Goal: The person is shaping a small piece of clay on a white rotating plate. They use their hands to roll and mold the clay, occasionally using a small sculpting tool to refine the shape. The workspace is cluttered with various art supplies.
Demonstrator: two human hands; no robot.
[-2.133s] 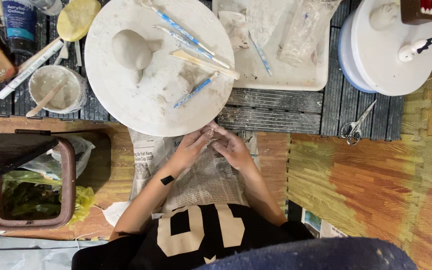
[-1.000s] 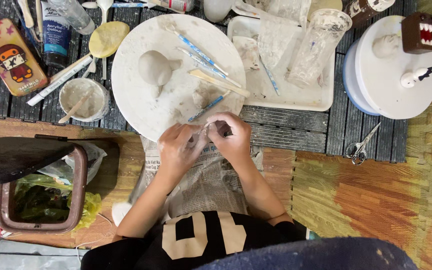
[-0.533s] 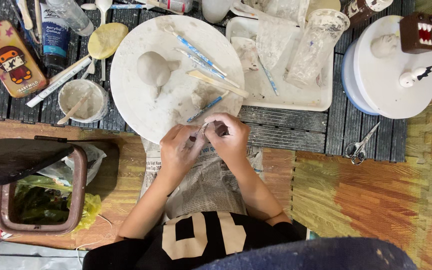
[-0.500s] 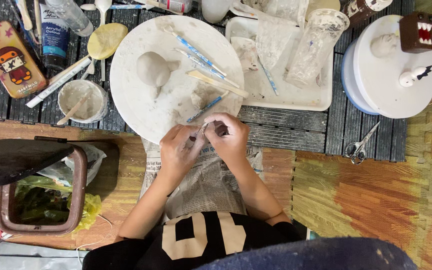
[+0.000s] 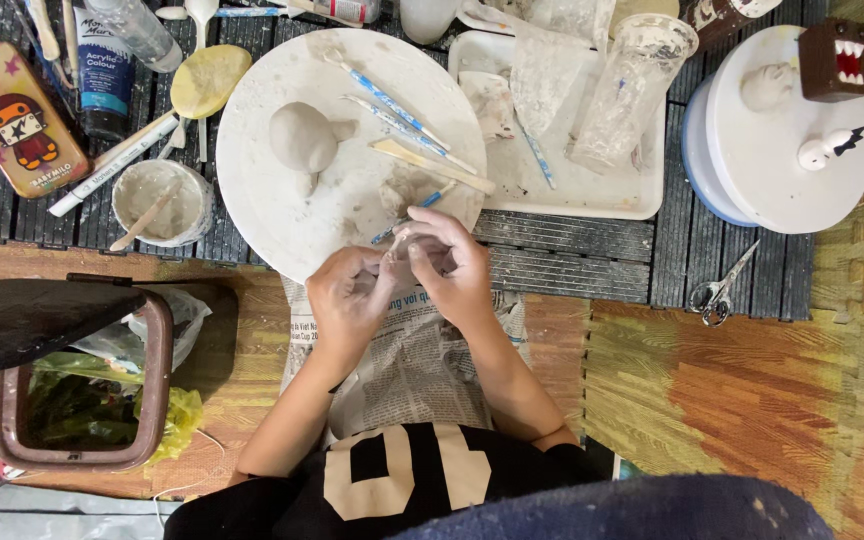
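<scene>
While the left hand (image 5: 350,300) and right hand (image 5: 454,265) are pinching a small clay piece (image 5: 399,243) closed between fingertips, it is likely handling as soft, light and easily deformed, best held gently at its edges.

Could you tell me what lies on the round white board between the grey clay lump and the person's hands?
In the head view, only clay-smeared bare board separates the grey clay lump from the left hand; right hand adjoins.

dark slatted mat (image 5: 572,262) on wooden floor (image 5: 752,400), under round board (image 5: 282,200), white tray (image 5: 592,195), scissors (image 5: 716,292), newspaper (image 5: 412,360)
</scene>
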